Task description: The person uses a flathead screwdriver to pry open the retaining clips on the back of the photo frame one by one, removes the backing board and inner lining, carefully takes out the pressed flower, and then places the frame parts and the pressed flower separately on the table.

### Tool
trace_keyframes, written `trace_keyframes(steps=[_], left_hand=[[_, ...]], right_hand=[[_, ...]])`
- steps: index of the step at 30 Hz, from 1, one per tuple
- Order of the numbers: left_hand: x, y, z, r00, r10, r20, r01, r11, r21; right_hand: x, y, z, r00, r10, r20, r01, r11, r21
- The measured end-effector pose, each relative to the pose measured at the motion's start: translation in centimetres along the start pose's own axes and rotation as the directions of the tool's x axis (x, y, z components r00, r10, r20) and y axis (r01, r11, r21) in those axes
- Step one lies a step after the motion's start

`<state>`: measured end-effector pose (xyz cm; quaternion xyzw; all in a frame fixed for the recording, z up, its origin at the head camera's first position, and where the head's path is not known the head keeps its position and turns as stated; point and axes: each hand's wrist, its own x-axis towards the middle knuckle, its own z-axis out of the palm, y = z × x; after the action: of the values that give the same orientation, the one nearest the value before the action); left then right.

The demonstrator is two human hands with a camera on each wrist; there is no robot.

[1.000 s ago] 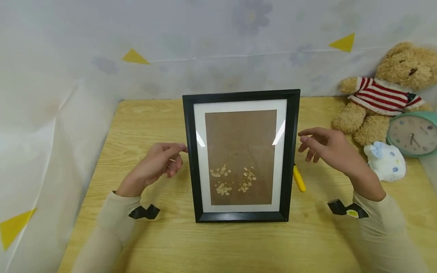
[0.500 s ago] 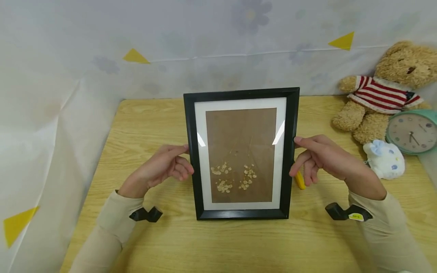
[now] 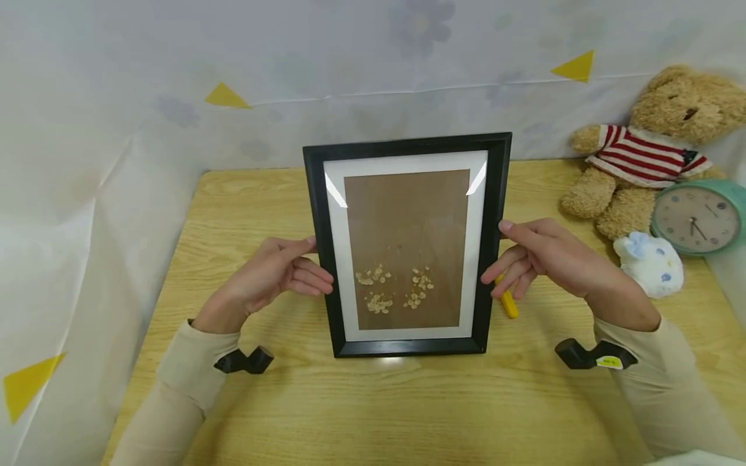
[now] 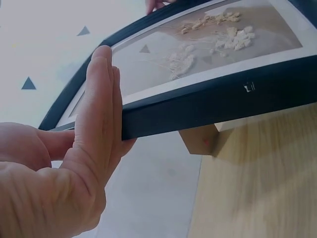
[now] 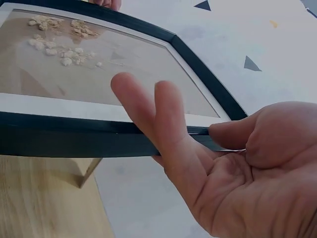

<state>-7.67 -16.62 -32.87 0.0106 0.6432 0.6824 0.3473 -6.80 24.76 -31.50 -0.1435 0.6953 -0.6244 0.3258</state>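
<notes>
A black picture frame [image 3: 408,226] with a white mat stands upright, leaning back, in the middle of the head view. Behind its glass, small dried flowers [image 3: 379,302] lie on a brown backing. My left hand [image 3: 280,272] holds the left side edge, thumb at the edge and the other fingers extended along it. On the opposite side my right hand [image 3: 550,259] grips the edge, with two fingers spread over the front in the right wrist view. Under the frame in the left wrist view a brown support leg [image 4: 200,140] shows. Fingertips behind the frame are mostly hidden.
A yellow-handled tool [image 3: 509,306] lies partly behind the frame, by my right fingers. At the right are a teddy bear [image 3: 647,152], a green clock [image 3: 699,217] and a white plush toy [image 3: 649,265]. A pale patterned cloth [image 3: 326,52] hangs behind the wooden table [image 3: 419,414].
Both hands have come in against the frame's sides; the right hand, apart from it at first, now grips its edge. The frame has shifted slightly up and away in the head view.
</notes>
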Motion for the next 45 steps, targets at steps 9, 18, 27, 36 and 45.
trace_keyframes(steps=[9,18,27,36,45], left_hand=[[-0.5,1.5,0.0,0.996,0.085,0.014,-0.084,0.996,-0.016],[-1.0,2.8,-0.1,0.984,0.176,0.004,-0.176,0.984,-0.012],[-1.5,2.6,0.1,0.967,0.254,-0.007,-0.254,0.967,-0.011],[-0.9,1.8,0.5,0.954,0.301,-0.003,-0.301,0.954,-0.013],[-0.5,0.9,0.6,0.951,0.3,-0.073,-0.3,0.954,0.009]], right_hand=[[-0.1,-1.6,0.2,0.995,-0.019,-0.1,0.005,0.991,-0.135],[-0.3,-3.2,0.4,0.983,-0.146,-0.113,0.13,0.982,-0.137],[-0.3,-2.7,0.7,0.951,-0.31,-0.025,0.31,0.941,0.139],[0.2,-1.9,1.4,0.955,-0.221,-0.199,0.25,0.959,0.135],[0.7,-1.3,2.0,0.94,-0.142,-0.311,0.146,0.989,-0.011]])
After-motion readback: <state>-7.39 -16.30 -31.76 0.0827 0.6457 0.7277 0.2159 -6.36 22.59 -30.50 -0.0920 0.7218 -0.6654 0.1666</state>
